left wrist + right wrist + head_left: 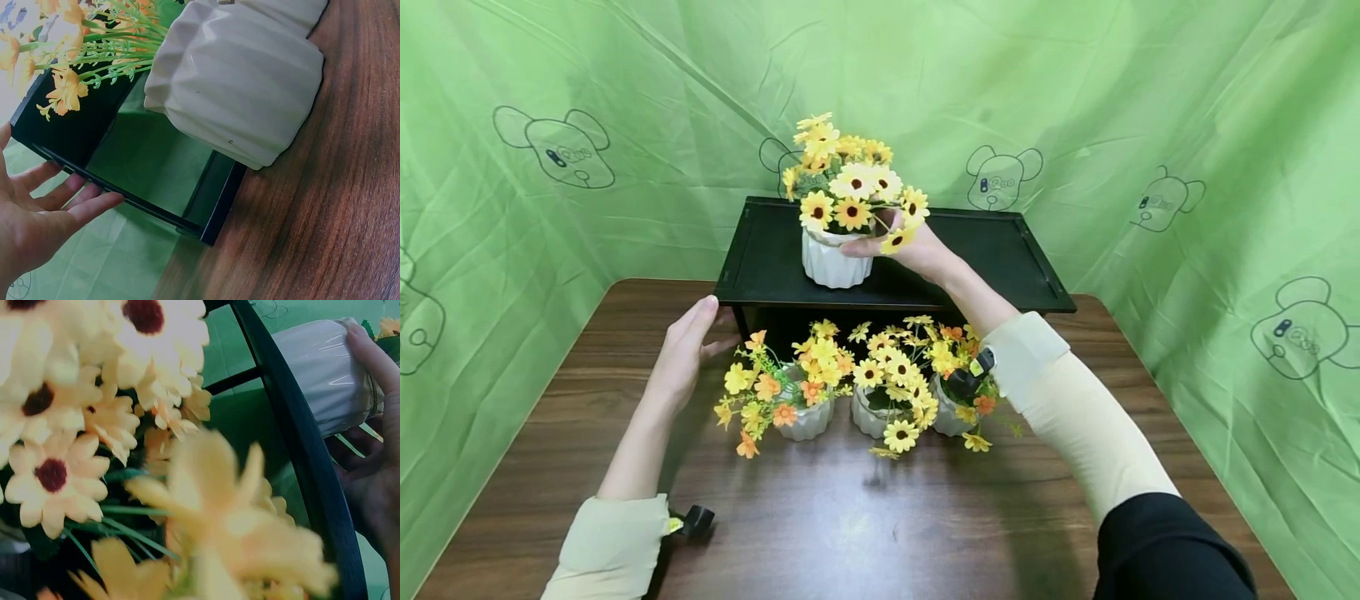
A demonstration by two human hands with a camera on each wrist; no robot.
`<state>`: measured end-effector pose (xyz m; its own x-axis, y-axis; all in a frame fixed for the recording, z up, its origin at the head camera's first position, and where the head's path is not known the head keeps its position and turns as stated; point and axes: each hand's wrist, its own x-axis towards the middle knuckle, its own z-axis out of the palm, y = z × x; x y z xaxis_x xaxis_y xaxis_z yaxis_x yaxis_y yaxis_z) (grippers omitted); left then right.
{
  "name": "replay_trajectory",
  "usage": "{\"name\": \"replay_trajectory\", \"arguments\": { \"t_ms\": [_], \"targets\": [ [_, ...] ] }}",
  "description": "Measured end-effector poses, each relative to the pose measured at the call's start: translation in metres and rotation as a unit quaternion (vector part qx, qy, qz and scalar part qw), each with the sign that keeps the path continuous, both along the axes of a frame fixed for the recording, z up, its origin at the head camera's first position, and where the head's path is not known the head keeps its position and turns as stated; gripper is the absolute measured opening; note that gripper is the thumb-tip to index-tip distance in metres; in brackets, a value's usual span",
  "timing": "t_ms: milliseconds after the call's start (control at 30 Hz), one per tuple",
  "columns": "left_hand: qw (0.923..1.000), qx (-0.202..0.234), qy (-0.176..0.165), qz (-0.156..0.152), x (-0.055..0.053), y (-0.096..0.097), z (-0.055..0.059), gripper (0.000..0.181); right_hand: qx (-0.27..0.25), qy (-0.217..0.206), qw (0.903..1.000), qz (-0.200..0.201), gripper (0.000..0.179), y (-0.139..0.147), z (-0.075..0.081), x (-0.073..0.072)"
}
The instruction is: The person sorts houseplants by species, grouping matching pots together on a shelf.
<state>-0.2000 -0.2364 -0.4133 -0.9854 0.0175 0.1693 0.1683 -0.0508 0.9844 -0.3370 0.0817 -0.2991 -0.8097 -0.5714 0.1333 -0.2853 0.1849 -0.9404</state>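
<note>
On the black shelf [970, 250] stands a white fluted flowerpot [837, 260] with yellow, dark-centred artificial daisies [852, 185]. My right hand [917, 248] holds this pot at its right side, thumb along the rim and the other fingers partly hidden by blooms. In the right wrist view the thumb lies over the edge of the white pot [328, 375]. My left hand [681, 354] is at the shelf's front left corner. Its extended fingers [94, 206] touch the black side frame [134, 200] in the left wrist view.
In front of the shelf, on the brown wooden table [865, 525], stand three more white pots: one with orange and yellow flowers [811, 392], one with daisies [901, 375], another with mixed blooms [953, 417]. A green curtain [880, 67] surrounds the table.
</note>
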Motion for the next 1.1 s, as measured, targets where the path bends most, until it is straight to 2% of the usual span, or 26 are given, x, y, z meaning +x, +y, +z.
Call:
{"name": "replay_trajectory", "arguments": {
  "t_ms": [200, 533, 667, 900, 1000, 1100],
  "targets": [
    [1.0000, -0.002, 0.001, -0.002, 0.000, 0.000, 0.000, 0.042, 0.002, 0.016, 0.9999, 0.005, 0.062, -0.006, -0.002, 0.003],
    [1.0000, 0.000, -0.001, -0.003, 0.002, 0.001, 0.002, 0.043, 0.029, 0.001, 0.9995, -0.011, 0.056, -0.003, -0.002, 0.008],
    [1.0000, -0.003, 0.000, -0.002, 0.002, 0.001, 0.003, 0.043, 0.028, 0.007, 0.9996, -0.004, 0.056, -0.003, -0.003, 0.009],
    [1.0000, -0.003, -0.004, -0.004, 0.002, 0.001, 0.002, 0.045, 0.041, 0.008, 0.9990, -0.014, 0.047, -0.002, -0.002, 0.014],
    [1.0000, 0.000, -0.005, -0.001, 0.003, 0.001, 0.002, 0.043, 0.053, 0.014, 0.9983, -0.018, 0.050, 0.000, -0.001, 0.016],
    [1.0000, -0.001, -0.006, 0.000, 0.003, 0.002, 0.002, 0.042, 0.078, 0.025, 0.9959, -0.036, 0.061, 0.004, -0.001, 0.019]
  ]
}}
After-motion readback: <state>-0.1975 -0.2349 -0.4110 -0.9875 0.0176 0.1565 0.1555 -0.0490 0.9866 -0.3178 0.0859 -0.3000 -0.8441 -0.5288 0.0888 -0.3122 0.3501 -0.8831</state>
